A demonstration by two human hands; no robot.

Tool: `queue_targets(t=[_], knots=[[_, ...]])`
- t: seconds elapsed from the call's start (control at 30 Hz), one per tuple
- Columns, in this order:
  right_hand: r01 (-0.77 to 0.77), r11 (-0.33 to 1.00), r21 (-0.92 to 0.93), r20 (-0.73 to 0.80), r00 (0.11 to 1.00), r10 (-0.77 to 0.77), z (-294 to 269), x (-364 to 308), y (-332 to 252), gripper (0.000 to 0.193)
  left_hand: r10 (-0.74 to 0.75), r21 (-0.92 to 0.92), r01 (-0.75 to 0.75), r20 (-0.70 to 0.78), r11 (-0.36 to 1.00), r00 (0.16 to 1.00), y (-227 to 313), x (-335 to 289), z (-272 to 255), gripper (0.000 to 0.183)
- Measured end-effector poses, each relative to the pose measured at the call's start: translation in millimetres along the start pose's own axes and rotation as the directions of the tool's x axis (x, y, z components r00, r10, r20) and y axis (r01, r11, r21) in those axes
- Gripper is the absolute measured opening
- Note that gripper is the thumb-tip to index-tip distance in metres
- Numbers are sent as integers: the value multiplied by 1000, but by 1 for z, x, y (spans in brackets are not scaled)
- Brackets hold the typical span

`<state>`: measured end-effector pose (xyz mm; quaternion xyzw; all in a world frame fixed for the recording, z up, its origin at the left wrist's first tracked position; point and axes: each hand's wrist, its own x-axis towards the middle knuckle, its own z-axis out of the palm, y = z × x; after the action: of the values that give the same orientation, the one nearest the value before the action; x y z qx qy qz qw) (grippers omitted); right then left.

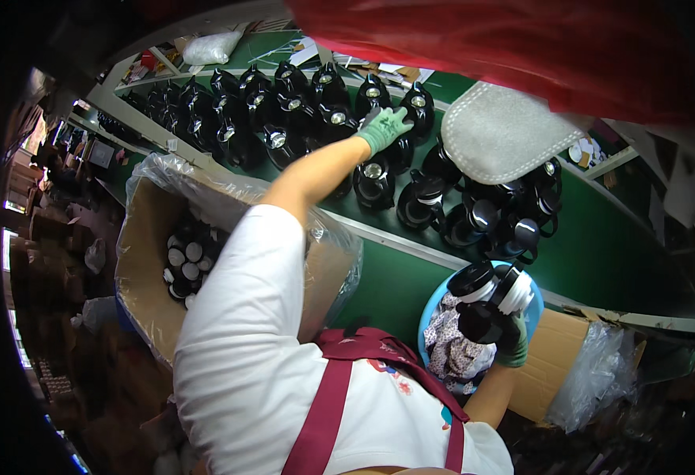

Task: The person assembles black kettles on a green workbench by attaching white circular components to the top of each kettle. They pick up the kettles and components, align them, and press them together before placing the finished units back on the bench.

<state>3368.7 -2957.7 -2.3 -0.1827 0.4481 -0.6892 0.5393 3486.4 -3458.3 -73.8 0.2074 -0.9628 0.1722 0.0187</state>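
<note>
My left hand (pixel 385 129), in a green glove, is stretched out over rows of glossy black jugs (pixel 373 184) on the green bench. Its fingers are spread near the tops of the jugs, and I see nothing held in them. My right hand (pixel 514 342), also gloved, is closed around several black-and-white lids (pixel 514 291), held in a cluster above a blue basin (pixel 425 321). Most of the right fingers are hidden behind the lids. Jugs with dark lids on top (pixel 483 214) stand on the right of the bench; those on the left show open, shiny mouths.
A plastic-lined cardboard box (pixel 145 261) with more black and white lids (pixel 192 265) stands at the left. Patterned cloth (pixel 452 348) fills the basin. Another carton (pixel 555 360) with clear plastic (pixel 601 372) is at the right. Red fabric (pixel 474 36) and a grey-white flap (pixel 510 131) hang overhead.
</note>
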Motion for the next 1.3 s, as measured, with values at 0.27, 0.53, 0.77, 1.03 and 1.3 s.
queue_targets(t=[0.27,0.53,0.77,1.03,1.3], knots=[[-190,978,-85,55,979,195,35,63,8,71,-428,-965,225,262,-136,865,-3,-63,13,43],[-285,900,330,261,944,203,41,102,35,49,-273,-743,35,-201,669,941,26,-80,-48,52],[-132,982,135,164,980,109,62,103,-3,66,423,-995,96,90,8,902,101,-87,-177,83],[182,979,-89,-109,975,-191,-20,83,-19,70,-193,-594,145,-17,791,981,15,64,-76,67],[160,982,-103,-225,958,-180,-21,81,-26,68,-250,-231,271,116,934,961,-40,107,53,78]])
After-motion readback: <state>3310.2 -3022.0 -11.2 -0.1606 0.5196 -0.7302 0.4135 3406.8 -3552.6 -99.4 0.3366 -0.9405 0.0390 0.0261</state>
